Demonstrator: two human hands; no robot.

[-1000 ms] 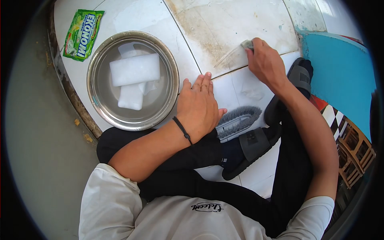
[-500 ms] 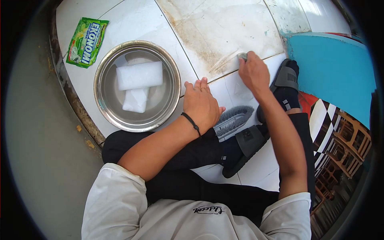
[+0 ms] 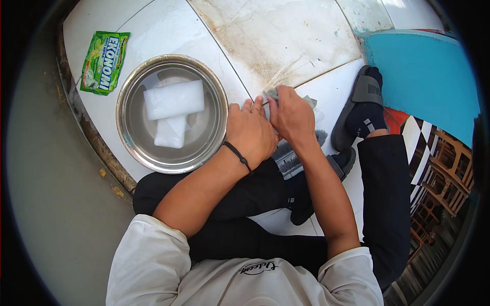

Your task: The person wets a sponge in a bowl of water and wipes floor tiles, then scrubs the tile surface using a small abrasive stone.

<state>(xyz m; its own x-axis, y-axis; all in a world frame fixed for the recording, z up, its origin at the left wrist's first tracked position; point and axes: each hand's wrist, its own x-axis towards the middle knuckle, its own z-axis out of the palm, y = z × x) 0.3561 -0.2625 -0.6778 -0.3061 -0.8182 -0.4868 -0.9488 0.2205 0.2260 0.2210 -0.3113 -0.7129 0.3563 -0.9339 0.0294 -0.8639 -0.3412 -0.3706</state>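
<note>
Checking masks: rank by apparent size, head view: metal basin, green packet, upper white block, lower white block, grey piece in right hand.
Metal basin
Green packet, upper white block: too close to rank
Lower white block, partly covered
Grey piece, partly hidden by right hand

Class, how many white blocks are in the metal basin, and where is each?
2: one white block lies across the other white block, both inside the basin. Any more underneath would be hidden.

Left forearm (image 3: 205,184) and right forearm (image 3: 327,186) converge forward.
The left-hand grip (image 3: 251,131) lies palm down, fingers extended; the right-hand grip (image 3: 292,116), close beside, is curled.
</note>
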